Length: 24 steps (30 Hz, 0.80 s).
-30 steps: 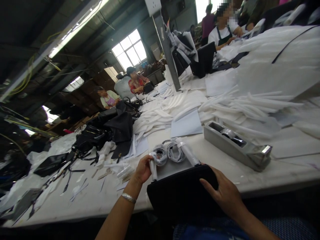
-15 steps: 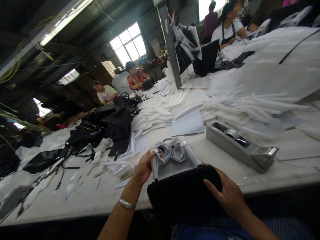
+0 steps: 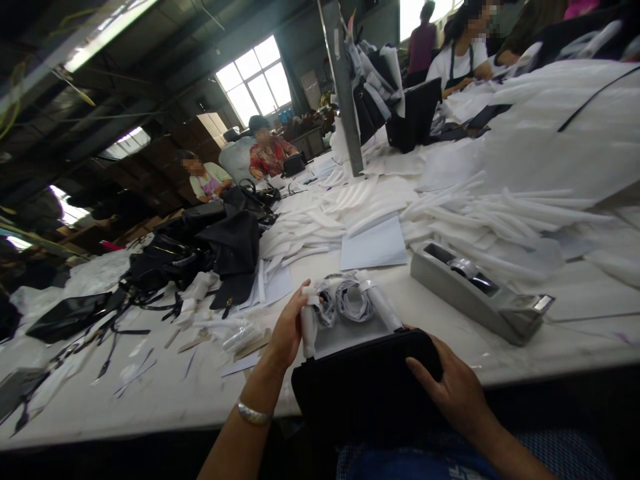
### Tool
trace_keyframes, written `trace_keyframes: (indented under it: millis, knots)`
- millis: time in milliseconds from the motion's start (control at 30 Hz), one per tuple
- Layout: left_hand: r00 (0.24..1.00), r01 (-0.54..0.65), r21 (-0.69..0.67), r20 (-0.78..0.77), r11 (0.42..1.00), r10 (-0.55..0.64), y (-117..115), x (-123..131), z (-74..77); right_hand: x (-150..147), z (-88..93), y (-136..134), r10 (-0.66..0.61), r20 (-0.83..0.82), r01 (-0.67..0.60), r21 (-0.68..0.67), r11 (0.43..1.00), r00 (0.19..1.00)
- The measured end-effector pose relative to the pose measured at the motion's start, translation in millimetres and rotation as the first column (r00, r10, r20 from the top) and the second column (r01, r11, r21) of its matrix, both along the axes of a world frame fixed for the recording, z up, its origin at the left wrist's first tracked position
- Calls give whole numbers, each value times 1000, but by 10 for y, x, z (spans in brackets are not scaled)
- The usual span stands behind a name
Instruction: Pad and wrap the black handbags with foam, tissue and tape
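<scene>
A black handbag [image 3: 360, 387] is held over my lap at the table's front edge. White wrapping covers its raised handle [image 3: 383, 303], and two coiled, wrapped straps [image 3: 355, 300] sit within the handle's frame. My left hand [image 3: 287, 333] is closed around the left side of the handle, its fingertips partly hidden behind the wrapping. At the bag's right end, my right hand [image 3: 455, 373] grips the body, thumb on the near face and the other fingers out of sight behind it.
A grey tape dispenser [image 3: 475, 293] stands to the right of the bag. White foam strips [image 3: 320, 227] are heaped beyond, near a pale blue sheet [image 3: 375, 243]. Black bags [image 3: 230, 247] pile up at left. A metal post [image 3: 345, 93] rises behind, and co-workers sit farther back.
My left fingers have shifted on the wrapped handle, drawing back from the left coil to its outer side. The right hand keeps its grip. The view has turned slightly.
</scene>
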<state>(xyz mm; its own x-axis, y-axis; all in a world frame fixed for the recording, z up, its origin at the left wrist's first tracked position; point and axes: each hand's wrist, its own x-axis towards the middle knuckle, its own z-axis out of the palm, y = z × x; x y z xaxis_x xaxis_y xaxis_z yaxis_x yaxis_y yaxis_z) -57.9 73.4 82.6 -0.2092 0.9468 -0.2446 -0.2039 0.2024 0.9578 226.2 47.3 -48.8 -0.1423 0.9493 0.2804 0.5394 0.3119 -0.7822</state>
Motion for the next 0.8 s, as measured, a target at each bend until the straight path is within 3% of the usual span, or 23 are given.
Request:
trace_keyframes:
  millis: [67, 300, 467, 800]
  knots:
    - [990, -15, -42, 142, 999, 20, 17, -50, -62, 3, 2, -5, 3, 0, -3, -9, 1000, 1000]
    - [987, -6, -62, 160, 998, 16, 17, -64, -38, 11, -23, -21, 17, 1, -17, -19, 1000, 1000]
    - [977, 90, -163, 207, 983, -55, 94, -140, -46, 9, -17, -15, 12, 1, -12, -4, 1000, 1000]
    - [991, 32, -51, -125, 998, -38, 34, 71, -98, 4, -8, -10, 18, 4, -18, 34, 999, 1000]
